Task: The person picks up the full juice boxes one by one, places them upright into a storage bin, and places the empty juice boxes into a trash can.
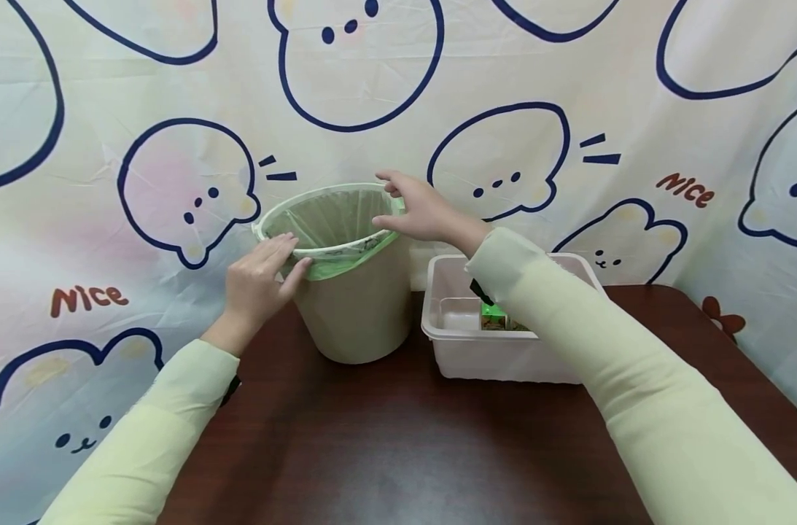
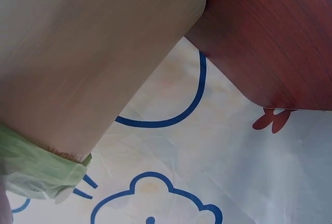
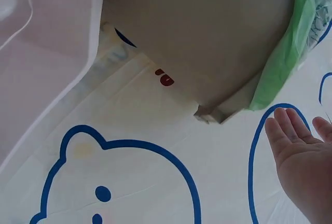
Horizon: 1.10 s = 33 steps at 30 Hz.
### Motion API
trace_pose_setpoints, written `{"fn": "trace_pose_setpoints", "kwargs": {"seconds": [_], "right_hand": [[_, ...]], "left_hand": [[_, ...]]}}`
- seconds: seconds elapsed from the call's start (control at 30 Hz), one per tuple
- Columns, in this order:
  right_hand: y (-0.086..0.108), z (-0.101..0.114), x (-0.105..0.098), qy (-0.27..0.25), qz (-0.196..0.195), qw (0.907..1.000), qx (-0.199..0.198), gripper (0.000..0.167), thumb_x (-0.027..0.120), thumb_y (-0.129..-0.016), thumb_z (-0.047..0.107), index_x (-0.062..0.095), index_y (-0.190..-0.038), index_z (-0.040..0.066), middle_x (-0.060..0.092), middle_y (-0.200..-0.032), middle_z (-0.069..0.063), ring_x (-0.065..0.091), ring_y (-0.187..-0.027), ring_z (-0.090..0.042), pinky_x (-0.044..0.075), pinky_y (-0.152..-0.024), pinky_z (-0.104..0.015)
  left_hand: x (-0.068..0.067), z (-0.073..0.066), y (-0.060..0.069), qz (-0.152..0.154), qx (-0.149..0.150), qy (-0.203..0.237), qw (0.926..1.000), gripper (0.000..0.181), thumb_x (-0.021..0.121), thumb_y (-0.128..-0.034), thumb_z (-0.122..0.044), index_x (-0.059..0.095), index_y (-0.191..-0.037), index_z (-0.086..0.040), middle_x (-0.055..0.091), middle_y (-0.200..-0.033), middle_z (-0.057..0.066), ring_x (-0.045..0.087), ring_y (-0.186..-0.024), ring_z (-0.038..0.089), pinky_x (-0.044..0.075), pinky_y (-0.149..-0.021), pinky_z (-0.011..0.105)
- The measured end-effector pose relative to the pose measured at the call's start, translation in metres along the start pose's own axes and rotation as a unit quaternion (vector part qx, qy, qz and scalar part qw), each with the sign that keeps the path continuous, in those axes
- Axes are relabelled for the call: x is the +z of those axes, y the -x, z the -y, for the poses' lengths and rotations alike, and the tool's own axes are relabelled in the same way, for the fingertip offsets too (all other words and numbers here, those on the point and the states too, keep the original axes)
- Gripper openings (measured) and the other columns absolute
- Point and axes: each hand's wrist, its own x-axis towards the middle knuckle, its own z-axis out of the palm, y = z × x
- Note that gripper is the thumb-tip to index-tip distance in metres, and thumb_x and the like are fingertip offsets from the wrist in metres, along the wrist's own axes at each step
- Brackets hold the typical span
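Observation:
A beige trash can [image 1: 362, 321] stands upright on the table, lined with a thin green trash bag [image 1: 335, 271] folded over its pale rim [image 1: 326, 252]. My left hand [image 1: 260, 281] is at the near left of the rim, its extended fingers resting there and the thumb against the outside. In the head view my right hand [image 1: 421, 208] is by the right side of the rim, fingers and thumb spread apart. The right wrist view shows that hand [image 3: 306, 156] with straight fingers, a little apart from the bag's folded edge [image 3: 282, 60]. Neither hand holds anything.
Right of the can stands a pale pink plastic basin [image 1: 503, 357] holding a green box [image 1: 493, 316] and a clear container; my right forearm hides part of it. The dark brown table [image 1: 398, 445] meets a cartoon-printed cloth [image 1: 352, 153] behind.

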Motion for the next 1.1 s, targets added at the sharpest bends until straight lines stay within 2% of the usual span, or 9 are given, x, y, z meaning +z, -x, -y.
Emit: {"fn": "trace_pose_setpoints", "kwargs": {"seconds": [0.23,0.47,0.6,0.77,0.87,0.97,1.1], "right_hand": [[0.015,-0.004,-0.011,-0.014,-0.024,0.9995,-0.018,0.075,0.068,-0.092,0.031,0.03,-0.151,0.008,0.045,-0.143,-0.014,0.043,-0.131,-0.024,0.037,-0.106,-0.037],[0.036,-0.012,-0.024,-0.005,-0.041,0.9989,-0.024,0.07,0.063,-0.095,0.036,0.032,-0.151,0.008,0.047,-0.142,-0.014,0.045,-0.13,-0.024,0.038,-0.106,-0.04],[0.05,-0.02,-0.032,-0.003,-0.046,0.9988,-0.018,0.07,0.062,-0.095,0.038,0.031,-0.151,0.009,0.046,-0.144,-0.015,0.044,-0.131,-0.027,0.04,-0.105,-0.045],[0.069,-0.032,-0.041,0.011,-0.049,0.9986,-0.018,0.069,0.061,-0.095,0.039,0.033,-0.15,0.009,0.045,-0.145,-0.016,0.044,-0.132,-0.029,0.039,-0.105,-0.047],[0.082,-0.038,-0.046,0.022,-0.052,0.9983,-0.016,0.069,0.061,-0.095,0.04,0.033,-0.15,0.009,0.045,-0.145,-0.015,0.044,-0.131,-0.03,0.042,-0.101,-0.049],[0.096,-0.046,-0.049,0.035,-0.05,0.998,-0.016,0.069,0.06,-0.096,0.039,0.033,-0.15,0.008,0.043,-0.146,-0.015,0.043,-0.132,-0.032,0.046,-0.095,-0.053],[0.113,-0.054,-0.052,0.064,-0.052,0.9961,-0.03,0.068,0.062,-0.096,0.035,0.033,-0.15,0.004,0.042,-0.147,-0.016,0.042,-0.132,-0.032,0.042,-0.1,-0.052]], "left_hand": [[-0.004,0.005,-0.001,0.009,0.014,-0.017,0.9997,0.055,0.051,-0.0978,-0.045,0.07,-0.11,0.006,0.069,-0.108,0.021,0.067,-0.097,0.037,0.054,-0.08,0.053],[-0.008,0.006,-0.003,0.008,0.009,0.004,0.9999,0.052,0.054,-0.0936,-0.044,0.072,-0.11,0.003,0.07,-0.106,0.019,0.069,-0.091,0.036,0.055,-0.068,0.053],[-0.012,0.006,-0.007,0.015,0.004,0.013,0.9998,0.051,0.056,-0.0904,-0.043,0.072,-0.108,0.001,0.071,-0.103,0.017,0.07,-0.086,0.036,0.054,-0.063,0.051],[-0.013,0.005,-0.012,0.011,0.003,0.022,0.9997,0.05,0.057,-0.0894,-0.044,0.073,-0.107,0.0,0.072,-0.101,0.016,0.07,-0.081,0.035,0.053,-0.057,0.05],[-0.013,0.003,-0.016,0.009,0.002,0.036,0.9993,0.05,0.056,-0.0901,-0.045,0.073,-0.109,-0.001,0.072,-0.103,0.016,0.07,-0.084,0.035,0.053,-0.058,0.05],[-0.013,-0.003,-0.022,0.013,0.003,0.053,0.9985,0.054,0.055,-0.0919,-0.048,0.072,-0.112,-0.001,0.071,-0.108,0.014,0.069,-0.09,0.034,0.054,-0.064,0.05],[-0.013,-0.014,-0.034,0.021,0.016,0.077,0.9967,0.055,0.055,-0.0933,-0.049,0.07,-0.117,-0.001,0.069,-0.114,0.014,0.068,-0.097,0.033,0.054,-0.074,0.051]]}}
